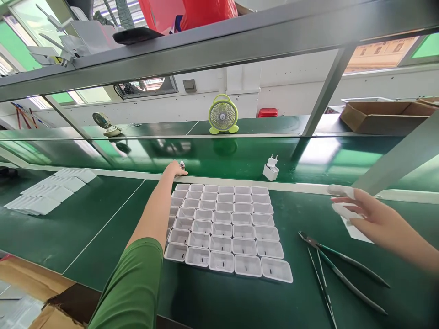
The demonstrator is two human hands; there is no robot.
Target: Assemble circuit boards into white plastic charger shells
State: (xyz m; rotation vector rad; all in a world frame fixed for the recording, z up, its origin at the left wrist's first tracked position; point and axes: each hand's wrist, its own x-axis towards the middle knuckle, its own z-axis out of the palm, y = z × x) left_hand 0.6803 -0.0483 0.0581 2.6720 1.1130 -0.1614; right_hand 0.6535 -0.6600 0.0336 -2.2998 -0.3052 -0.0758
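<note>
My left hand (pixel 175 168) reaches across to the green belt, its fingers closed around a small white piece (pixel 182 164) whose kind I cannot make out. Below that arm lies a block of white plastic housings (pixel 222 244), open side up in rows, partly hidden by the arm. On the right, my right hand (pixel 365 208) is raised with its fingers apart and nothing in them, slightly blurred. White covers sit on some of its fingertips. Under it a flat white piece (pixel 358 232) partly shows. A white plug charger (pixel 271 170) with its prongs up stands on the belt.
Long-handled pliers (pixel 343 260) and tweezers (pixel 324 290) lie at the right of the bench. White flat pieces (pixel 51 192) are stacked at the left. Beyond the belt stand a green fan (pixel 223 115) and a cardboard box (pixel 387 118). A metal shelf beam (pixel 219 43) crosses overhead.
</note>
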